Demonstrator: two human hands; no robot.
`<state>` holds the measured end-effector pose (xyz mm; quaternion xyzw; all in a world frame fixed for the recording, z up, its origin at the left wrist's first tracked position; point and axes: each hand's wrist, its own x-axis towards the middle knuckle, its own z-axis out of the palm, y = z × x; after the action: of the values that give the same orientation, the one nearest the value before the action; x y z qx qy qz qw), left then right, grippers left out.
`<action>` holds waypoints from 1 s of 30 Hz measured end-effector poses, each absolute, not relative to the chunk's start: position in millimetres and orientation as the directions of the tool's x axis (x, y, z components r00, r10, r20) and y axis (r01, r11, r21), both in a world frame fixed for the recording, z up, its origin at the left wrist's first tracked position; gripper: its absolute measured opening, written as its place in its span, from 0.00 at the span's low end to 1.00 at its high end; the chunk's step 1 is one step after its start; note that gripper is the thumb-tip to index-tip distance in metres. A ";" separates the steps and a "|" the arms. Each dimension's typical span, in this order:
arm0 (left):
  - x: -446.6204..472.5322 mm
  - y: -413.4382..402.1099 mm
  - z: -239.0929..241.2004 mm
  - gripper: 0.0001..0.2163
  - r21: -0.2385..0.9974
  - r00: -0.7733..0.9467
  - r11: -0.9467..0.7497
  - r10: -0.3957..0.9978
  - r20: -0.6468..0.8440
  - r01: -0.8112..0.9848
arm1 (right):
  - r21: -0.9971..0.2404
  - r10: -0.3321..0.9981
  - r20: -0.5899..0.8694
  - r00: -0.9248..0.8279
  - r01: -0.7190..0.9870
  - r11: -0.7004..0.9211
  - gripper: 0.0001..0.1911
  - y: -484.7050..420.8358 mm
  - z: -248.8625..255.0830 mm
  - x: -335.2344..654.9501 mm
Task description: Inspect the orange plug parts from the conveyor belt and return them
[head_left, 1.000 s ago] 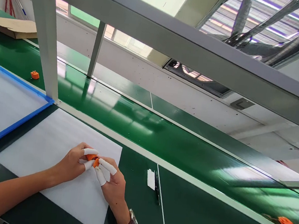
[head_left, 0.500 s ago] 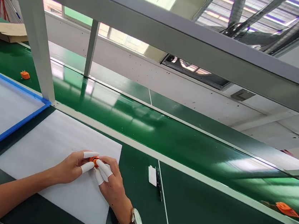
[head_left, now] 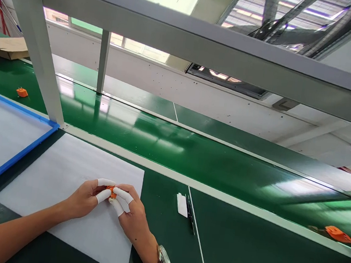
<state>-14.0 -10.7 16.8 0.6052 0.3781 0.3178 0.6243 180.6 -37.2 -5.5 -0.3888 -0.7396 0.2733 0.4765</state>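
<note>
A small orange plastic part (head_left: 112, 192) is pinched between both hands above a white sheet (head_left: 73, 166) on the dark green tabletop. My left hand (head_left: 87, 197) grips it from the left with thumb and forefinger, both in white finger cots. From the right, my right hand (head_left: 131, 211) closes its cot-covered fingertips on the same part; a watch is on that wrist. Most of the part is hidden by fingers, so its exact kind cannot be made out.
A blue-edged tray (head_left: 14, 153) lies at left. Beyond a pale rail (head_left: 158, 171), an orange plug-like piece (head_left: 22, 92) and another orange piece (head_left: 339, 234) rest on the green belt. A white card (head_left: 182, 205) lies beside a dark thin object (head_left: 190, 215). Grey frame bars (head_left: 205, 35) cross overhead.
The view has shifted slightly. Both hands still hold the orange part over the sheet, with the right fingers moved a little around it.
</note>
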 end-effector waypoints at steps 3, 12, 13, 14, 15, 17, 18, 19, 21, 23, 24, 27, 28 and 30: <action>-14.8 -11.1 16.0 0.17 0.996 0.508 0.056 0.857 -0.087 0.076 | -0.919 0.925 0.325 -0.196 0.163 0.358 0.17 -35.3 -6.1 181.9; -12.0 -13.7 11.4 0.14 0.987 0.507 0.160 0.852 -0.135 -0.006 | -0.991 0.978 -0.127 -0.168 -0.022 -0.133 0.24 -31.4 -0.8 188.1; -11.5 -14.1 11.8 0.13 0.987 0.508 0.161 0.851 -0.132 -0.012 | -0.990 0.976 -0.132 -0.174 -0.022 -0.137 0.24 -31.6 0.7 188.0; -11.0 -14.5 12.4 0.13 0.988 0.510 0.157 0.850 -0.130 -0.010 | -0.990 0.975 -0.131 -0.182 -0.022 -0.137 0.24 -31.9 2.2 187.7; -10.6 -14.9 13.2 0.13 0.989 0.510 0.149 0.851 -0.128 -0.001 | -0.991 0.974 -0.124 -0.190 -0.025 -0.131 0.24 -32.3 3.6 187.1; -10.0 -15.5 14.8 0.13 0.991 0.515 0.130 0.849 -0.118 0.014 | -0.994 0.975 -0.092 -0.203 -0.039 -0.102 0.21 -33.0 5.6 185.6; -9.9 -15.8 15.4 0.14 0.992 0.520 0.122 0.847 -0.112 0.015 | -0.995 0.976 -0.072 -0.208 -0.051 -0.085 0.19 -33.3 6.1 184.6; -9.8 -16.0 15.8 0.14 0.993 0.527 0.116 0.844 -0.105 0.013 | -0.995 0.976 -0.053 -0.211 -0.067 -0.068 0.16 -33.6 6.3 183.7; -10.0 -16.2 16.0 0.15 0.995 0.540 0.104 0.837 -0.090 0.005 | -0.995 0.976 -0.027 -0.214 -0.090 -0.047 0.13 -33.8 6.2 182.3; -10.4 -16.0 15.5 0.16 0.997 0.545 0.081 0.836 -0.072 0.008 | -0.995 0.976 -0.019 -0.216 -0.096 -0.041 0.12 -33.7 6.4 182.4; -10.7 -15.8 15.1 0.16 0.998 0.543 0.064 0.838 -0.061 0.014 | -0.995 0.974 -0.021 -0.226 -0.094 -0.043 0.13 -33.5 7.0 183.1; -11.8 -15.2 14.0 0.17 0.999 0.529 0.019 0.848 -0.043 0.051 | -0.995 0.956 -0.056 -0.288 -0.068 -0.079 0.16 -33.2 10.6 187.3; -12.1 -15.1 13.7 0.17 0.998 0.526 0.014 0.849 -0.046 0.064 | -0.994 0.948 -0.075 -0.311 -0.056 -0.097 0.17 -33.1 12.2 188.8; -12.6 -15.0 13.4 0.17 0.996 0.527 0.019 0.848 -0.061 0.084 | -0.991 0.934 -0.104 -0.341 -0.040 -0.126 0.18 -33.2 15.0 190.8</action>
<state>-12.6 -15.0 13.4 0.6264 0.3720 0.3132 0.6092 190.8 -33.2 15.0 -0.4197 -0.5326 0.6218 0.3919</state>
